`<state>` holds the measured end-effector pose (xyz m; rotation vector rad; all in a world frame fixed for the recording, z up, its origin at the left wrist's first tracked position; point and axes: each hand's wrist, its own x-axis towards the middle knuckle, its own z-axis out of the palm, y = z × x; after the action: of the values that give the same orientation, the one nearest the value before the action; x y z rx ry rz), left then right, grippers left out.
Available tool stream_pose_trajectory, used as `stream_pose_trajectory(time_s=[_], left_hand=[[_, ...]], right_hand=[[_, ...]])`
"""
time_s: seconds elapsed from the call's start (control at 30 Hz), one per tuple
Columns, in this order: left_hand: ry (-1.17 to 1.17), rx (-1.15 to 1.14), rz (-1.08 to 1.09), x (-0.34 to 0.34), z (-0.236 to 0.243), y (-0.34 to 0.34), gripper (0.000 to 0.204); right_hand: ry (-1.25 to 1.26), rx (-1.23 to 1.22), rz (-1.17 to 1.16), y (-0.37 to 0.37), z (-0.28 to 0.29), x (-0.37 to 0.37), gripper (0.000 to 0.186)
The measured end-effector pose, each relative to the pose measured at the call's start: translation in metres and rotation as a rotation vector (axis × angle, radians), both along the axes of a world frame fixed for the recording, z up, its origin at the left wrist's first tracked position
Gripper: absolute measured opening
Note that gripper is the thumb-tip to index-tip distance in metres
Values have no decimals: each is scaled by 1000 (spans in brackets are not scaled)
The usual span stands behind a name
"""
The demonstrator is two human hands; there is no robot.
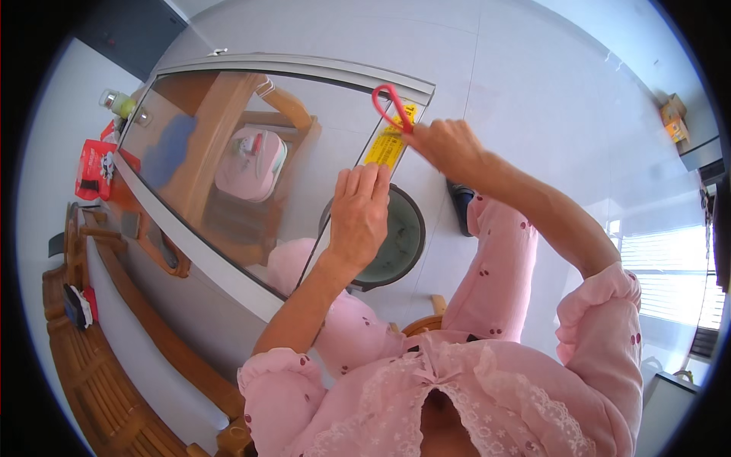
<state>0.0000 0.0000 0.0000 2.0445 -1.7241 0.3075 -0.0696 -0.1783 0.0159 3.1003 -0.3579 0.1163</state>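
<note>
A large glass panel in a pale metal frame [199,259] stands tilted in front of me, and a yellow printed sticker [385,148] runs along its right-hand frame bar. My left hand [356,217] lies on that bar at the sticker's lower end, fingers stretched side by side. My right hand [449,149] is closed beside the sticker's upper part, gripping a tool with a red loop handle [383,97]; the rest of the tool is hidden. Below the bar, partly behind my left hand, sits a dark round bucket [401,242] with greyish-green contents.
Through the glass show a wooden chair [285,105] and a pink lidded box [245,164]. A wooden bench [114,365] runs along the left. A red package [91,171] and a bottle [118,103] stand beyond the panel's left edge. A dark shoe [461,204] is near the bucket.
</note>
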Motion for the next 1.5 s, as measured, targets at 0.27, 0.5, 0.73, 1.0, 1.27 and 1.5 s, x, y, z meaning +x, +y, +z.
stream_pose_trajectory(time_s=[0.27,0.5,0.73,1.0,1.27,1.5], left_hand=[[-68,-40,-1,0,-2,-5,35],[-73,-71,-1,0,-3,-4,34],[-81,-87,0,0,-5,-2,32],[-101,-92,4,0,-5,-2,30],[-92,-101,-7,-1,-6,-3,27],[-89,-107,-9,0,-5,-2,25]], right_hand=[[-31,82,-75,6,6,-7,33],[31,117,-113,2,9,-1,33],[11,102,-94,6,12,2,33],[-40,74,-45,12,6,-2,31],[-89,-7,-11,9,0,-5,29],[-136,-22,65,18,-2,-5,33]])
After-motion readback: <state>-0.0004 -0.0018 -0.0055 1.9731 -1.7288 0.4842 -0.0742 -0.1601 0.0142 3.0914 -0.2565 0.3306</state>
